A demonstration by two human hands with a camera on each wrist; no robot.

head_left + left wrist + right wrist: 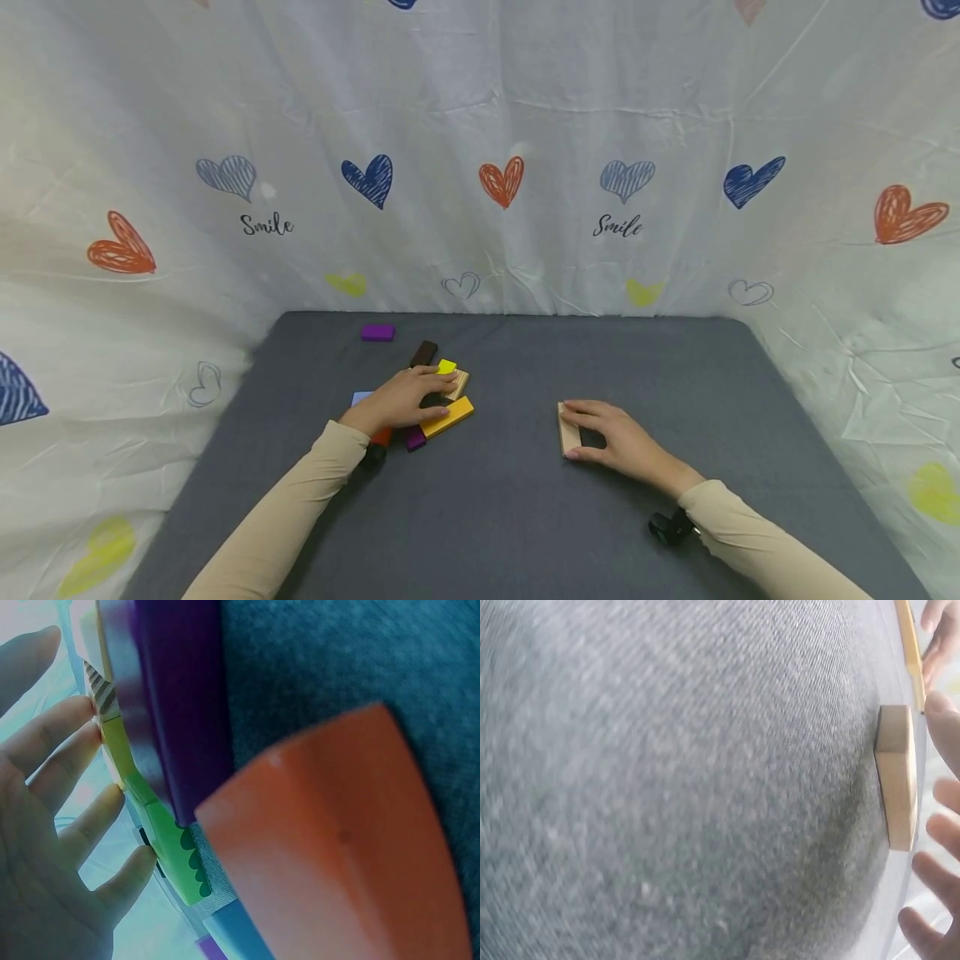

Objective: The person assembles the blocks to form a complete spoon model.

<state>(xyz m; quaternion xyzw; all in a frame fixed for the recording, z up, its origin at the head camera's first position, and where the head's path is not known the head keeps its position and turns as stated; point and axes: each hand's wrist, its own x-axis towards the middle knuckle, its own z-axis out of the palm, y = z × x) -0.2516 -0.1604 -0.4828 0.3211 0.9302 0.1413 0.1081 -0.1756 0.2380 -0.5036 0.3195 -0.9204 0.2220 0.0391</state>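
My left hand (401, 400) lies over a loose cluster of coloured blocks, with its fingers spread and fingertips at a wooden block (461, 383) and a yellow-orange block (450, 418). Around it are a small yellow block (446, 367), a dark brown block (424, 353), a light blue block (360, 397) and a purple block (415, 439). The left wrist view shows an orange-red block (337, 840) up close and a green block (169, 836) near the fingertips. Over a single pale wooden block (896, 776) is my right hand (618, 442), fingers apart and thumb near one end.
Another purple block (378, 333) lies by itself near the back of the grey cloth-covered table (495, 525). A white curtain (450, 100) printed with hearts hangs behind the table and along both sides. A black wrist camera (670, 527) sits at the right cuff.
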